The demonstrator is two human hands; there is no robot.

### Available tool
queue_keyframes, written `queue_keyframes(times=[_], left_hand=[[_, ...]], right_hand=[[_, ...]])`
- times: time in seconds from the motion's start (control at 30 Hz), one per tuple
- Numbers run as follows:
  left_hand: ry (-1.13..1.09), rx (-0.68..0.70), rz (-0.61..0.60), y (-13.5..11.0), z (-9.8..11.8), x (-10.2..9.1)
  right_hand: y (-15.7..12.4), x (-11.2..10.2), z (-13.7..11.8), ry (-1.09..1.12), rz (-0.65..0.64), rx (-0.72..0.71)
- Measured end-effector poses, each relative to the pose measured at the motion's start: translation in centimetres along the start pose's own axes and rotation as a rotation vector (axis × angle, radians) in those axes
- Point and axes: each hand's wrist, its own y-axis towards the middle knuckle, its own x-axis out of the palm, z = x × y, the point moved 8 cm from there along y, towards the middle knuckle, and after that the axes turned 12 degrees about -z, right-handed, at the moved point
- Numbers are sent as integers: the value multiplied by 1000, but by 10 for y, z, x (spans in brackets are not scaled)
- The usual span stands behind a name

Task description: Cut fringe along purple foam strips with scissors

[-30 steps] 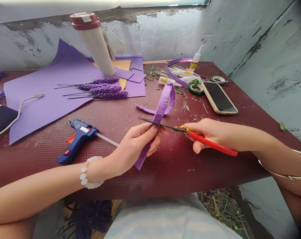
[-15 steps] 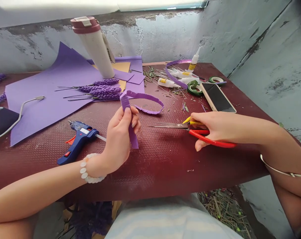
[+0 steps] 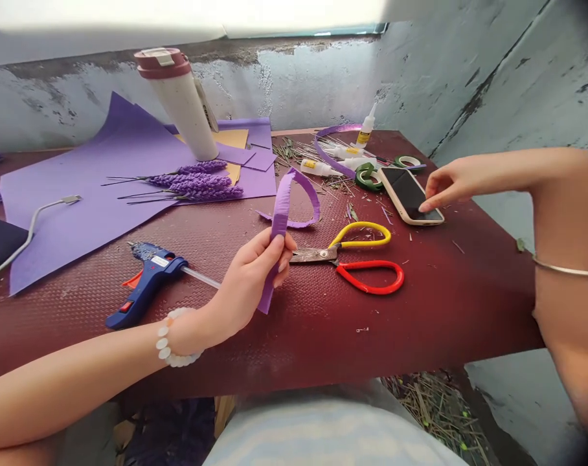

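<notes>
My left hand (image 3: pixel 255 278) pinches a purple fringed strip (image 3: pixel 282 206) between thumb and fingers, its short end pointing down below the fist and the long part curling behind onto the table. Just right of that hand lie scissors (image 3: pixel 324 255) with one yellow and one red handle, flat on the table, their blade tips hidden behind my fingers. Farther right, my right hand (image 3: pixel 447 184) hangs over a phone (image 3: pixel 407 193) with a dark screen. A fingertip is at the screen, the other fingers are bent, and nothing is held.
A blue glue gun (image 3: pixel 151 278) lies to the left. Purple sheets (image 3: pixel 80 188), lavender-like flower stems (image 3: pixel 201 184) and a tumbler (image 3: pixel 180 107) are behind. Glue bottles (image 3: pixel 366 129), green tape (image 3: pixel 368 176) and stem scraps cover the back right. A cable (image 3: pixel 44 210) lies far left.
My right hand has let go of the scissors, now lying on the table, and moved up and right to the phone. My left hand with the strip has shifted right.
</notes>
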Motion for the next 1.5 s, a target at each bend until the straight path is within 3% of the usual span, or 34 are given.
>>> queue_keyframes(times=[0.07,0.4,0.53,0.97,1.37,1.5], left_hand=[[-2,-13,-19,-1,-1,2],[22,-50,-39,-1,-6,4],[16,-64,-55,0,-9,5],[47,-75,-43,0,-10,4],[47,-79,-47,-1,-11,4],[46,-78,-51,0,-11,4]], right_hand=[[16,2,16,19,-142,40],[58,17,36,41,-278,17],[61,20,35,57,-255,57],[31,17,11,162,-176,77],[30,14,18,234,-149,36],[31,8,22,328,-64,-24]])
